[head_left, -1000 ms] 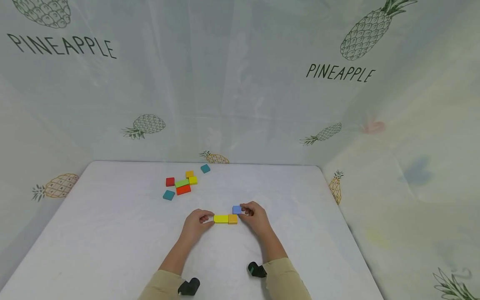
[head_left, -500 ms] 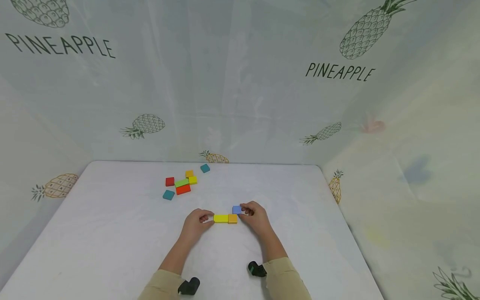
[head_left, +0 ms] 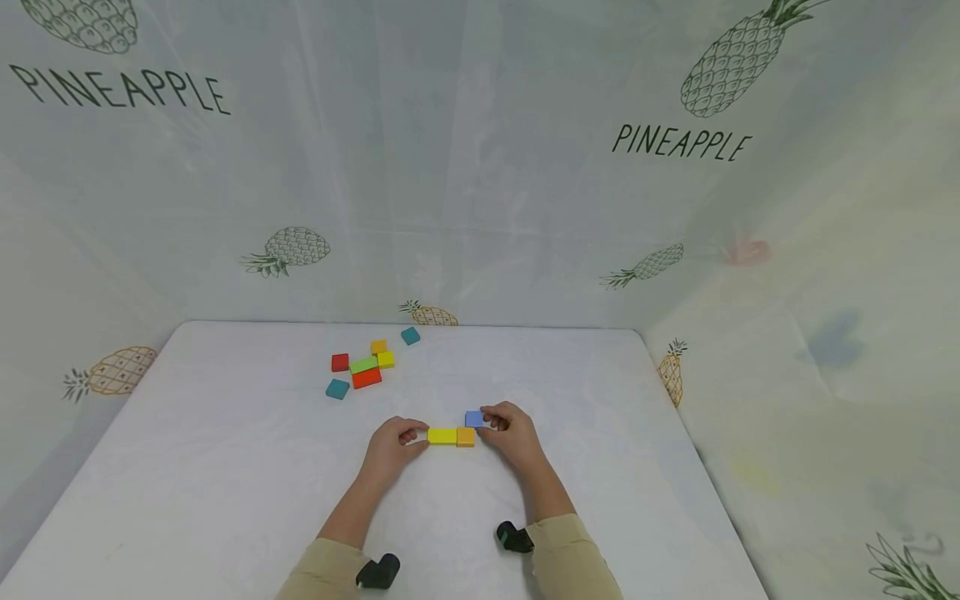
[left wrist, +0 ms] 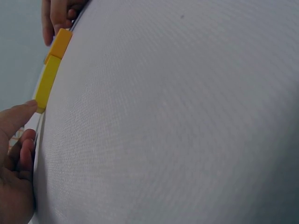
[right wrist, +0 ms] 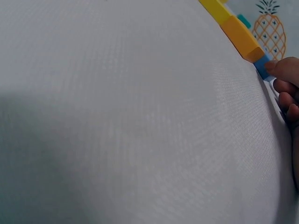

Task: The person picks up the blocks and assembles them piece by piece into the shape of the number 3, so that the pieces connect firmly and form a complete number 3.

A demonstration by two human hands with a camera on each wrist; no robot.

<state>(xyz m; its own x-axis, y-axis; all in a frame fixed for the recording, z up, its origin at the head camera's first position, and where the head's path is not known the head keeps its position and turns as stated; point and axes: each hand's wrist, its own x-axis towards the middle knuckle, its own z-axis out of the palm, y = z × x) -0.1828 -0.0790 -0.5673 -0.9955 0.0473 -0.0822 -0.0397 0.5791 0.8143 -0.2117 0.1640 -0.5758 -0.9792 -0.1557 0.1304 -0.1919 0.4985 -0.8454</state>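
Note:
A yellow block and an orange block lie end to end in a row on the white table. Behind the orange one, shifted slightly right, sits a blue block. My left hand pinches the left end of the yellow block between thumb and index finger; its other fingers curl inward. From the right, my right hand pinches the blue block, thumb in front and index finger behind. In the right wrist view, the thumb lies on the blue block, just past the orange block.
Farther back left lies a loose group: a red block, a green block, an orange-red block, a yellow block, an orange block and two teal blocks, one nearer. A pineapple-print curtain hangs behind the table.

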